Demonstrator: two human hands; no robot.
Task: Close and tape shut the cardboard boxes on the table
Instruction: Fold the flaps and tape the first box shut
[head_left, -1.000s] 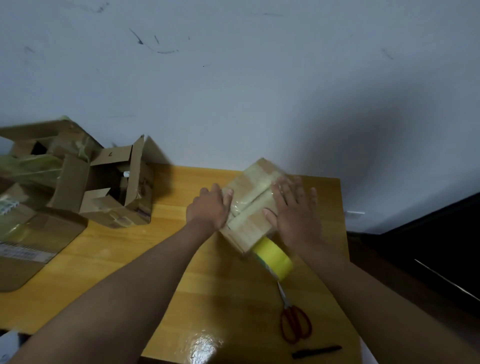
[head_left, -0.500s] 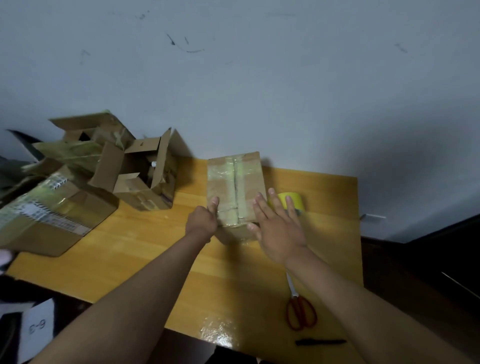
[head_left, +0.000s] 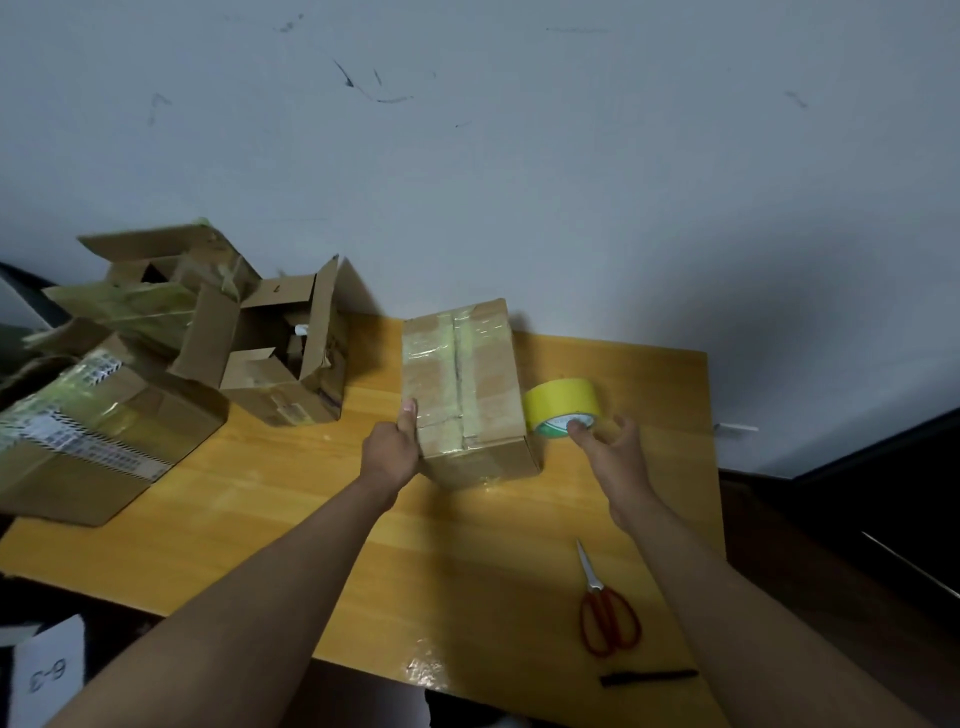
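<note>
Reaching for the tape, box steadied.

My left hand (head_left: 390, 451) grips the closed box (head_left: 465, 387) at its near left corner, mid-table; my right hand (head_left: 608, 451), fingers spread, touches the yellow tape roll (head_left: 562, 408) just beside it, grip seemingly not yet closed. Best to seize the roll firmly and find its free end while keeping the box pinned.
</note>
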